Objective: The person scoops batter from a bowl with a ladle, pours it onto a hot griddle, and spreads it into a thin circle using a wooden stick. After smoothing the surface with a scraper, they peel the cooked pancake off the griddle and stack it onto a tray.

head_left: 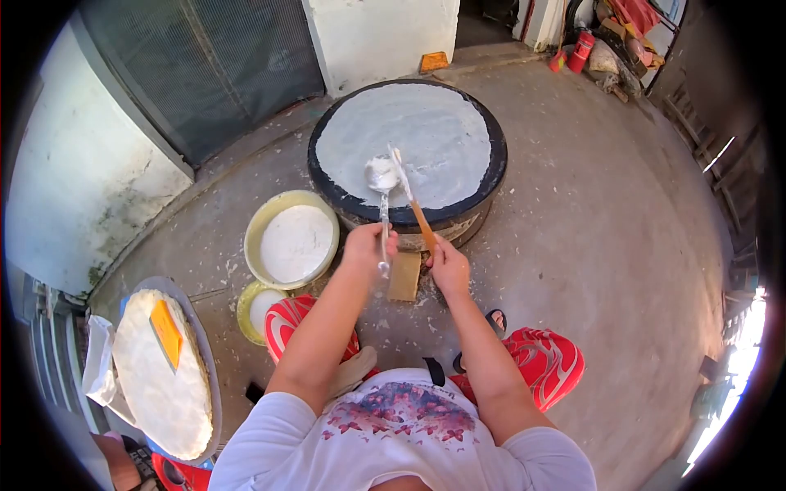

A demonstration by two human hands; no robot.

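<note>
My left hand (368,244) is wrapped round the handle of a metal ladle (381,173), whose bowl is coated with white batter. In my right hand (448,263) is a wooden spatula (422,222), its far end smeared white and right beside the ladle's bowl. Both tools reach over the near part of a round black griddle (498,155). A wide, thin layer of pale batter (401,123) covers most of the griddle's top, leaving a dark ring at the edge.
Left of the griddle stands a large bowl (252,237) of white batter, with a smaller yellow bowl (246,317) close by. Farther left, a stack of pale flatbreads (155,393) carries an orange scraper (166,334). A tan block (404,277) sits before the griddle.
</note>
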